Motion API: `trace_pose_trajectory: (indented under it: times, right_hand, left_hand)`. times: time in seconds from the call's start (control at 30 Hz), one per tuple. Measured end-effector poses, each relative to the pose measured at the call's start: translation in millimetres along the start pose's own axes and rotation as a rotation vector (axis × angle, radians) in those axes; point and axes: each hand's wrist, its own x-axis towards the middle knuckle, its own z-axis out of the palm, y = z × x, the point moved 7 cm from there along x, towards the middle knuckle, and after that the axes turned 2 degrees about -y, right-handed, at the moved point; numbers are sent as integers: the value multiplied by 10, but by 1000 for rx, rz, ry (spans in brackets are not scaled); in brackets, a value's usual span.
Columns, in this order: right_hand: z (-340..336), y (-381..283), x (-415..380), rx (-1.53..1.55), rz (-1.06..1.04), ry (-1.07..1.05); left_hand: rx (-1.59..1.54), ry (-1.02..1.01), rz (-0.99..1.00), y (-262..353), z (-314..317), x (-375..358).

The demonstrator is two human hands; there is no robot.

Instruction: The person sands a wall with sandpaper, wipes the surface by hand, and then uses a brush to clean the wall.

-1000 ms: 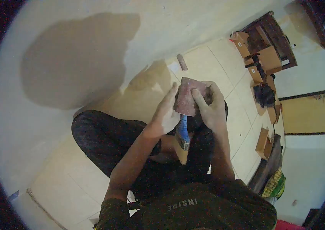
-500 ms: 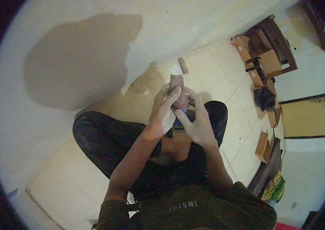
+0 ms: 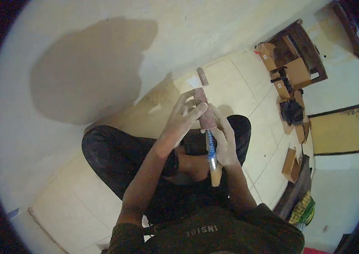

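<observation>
My left hand [image 3: 183,120] pinches a reddish-brown sheet of sandpaper [image 3: 205,113] that is wrapped around the upper end of a tool. My right hand [image 3: 225,142] grips that tool [image 3: 211,158] lower down; it has a blue shaft and a pale wooden handle end pointing toward me. Both hands are held over my lap, above my crossed legs in dark trousers [image 3: 116,152]. The tool's tip is hidden under the sandpaper.
A pale wall [image 3: 82,63] with a large darker patch stands close ahead. A small brown cylinder [image 3: 202,76] lies on the tiled floor by the wall. Cardboard boxes [image 3: 296,70] and dark wooden furniture are at the right, with more clutter [image 3: 298,186] near my right side.
The sandpaper went from a flat open sheet to being folded around the tool. My right hand slid down onto the tool's shaft, and the handle now points toward me.
</observation>
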Motion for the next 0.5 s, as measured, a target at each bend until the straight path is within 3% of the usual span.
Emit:
trace_pose_trajectory:
  times: [0.03, 0.13, 0.23, 0.33, 0.5]
  right_hand:
    - [34, -38, 15, 101, -72, 34]
    - [105, 69, -111, 420, 88, -203]
    - [225, 99, -160, 808, 33, -329]
    - [215, 228, -124, 781, 70, -178]
    - [57, 132, -71, 271, 83, -36]
  left_hand:
    - [-104, -23, -81, -59, 26, -11]
    - [-220, -293, -63, 25, 170, -62]
    - [-180, -284, -35, 46, 222, -103]
    - [-23, -169, -62, 59, 180, -117]
    - [101, -122, 65, 180, 111, -89]
